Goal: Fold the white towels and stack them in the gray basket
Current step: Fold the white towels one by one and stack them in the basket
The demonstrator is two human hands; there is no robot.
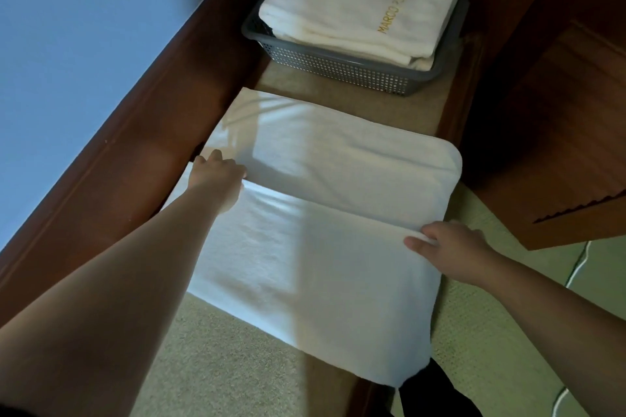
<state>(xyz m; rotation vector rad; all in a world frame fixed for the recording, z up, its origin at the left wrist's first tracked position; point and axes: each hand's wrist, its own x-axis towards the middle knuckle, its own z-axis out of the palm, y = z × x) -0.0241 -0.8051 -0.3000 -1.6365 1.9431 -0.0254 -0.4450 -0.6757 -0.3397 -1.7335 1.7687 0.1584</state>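
Observation:
A white towel (305, 247) lies spread on the carpet in front of me, its far part doubled over so a fold edge runs across the middle. My left hand (216, 176) pinches the left end of that edge. My right hand (447, 247) grips the right end of it, fingers curled into the cloth. Beyond the towel stands the gray basket (338, 69), perforated, holding a stack of folded white towels (355, 3); the top one carries gold lettering.
A dark wooden bed frame (135, 152) runs along the left, with blue bedding (67, 44) above it. Wooden furniture (559, 145) stands at the right. A white cable (576, 274) lies on the beige carpet (220, 349) at the right.

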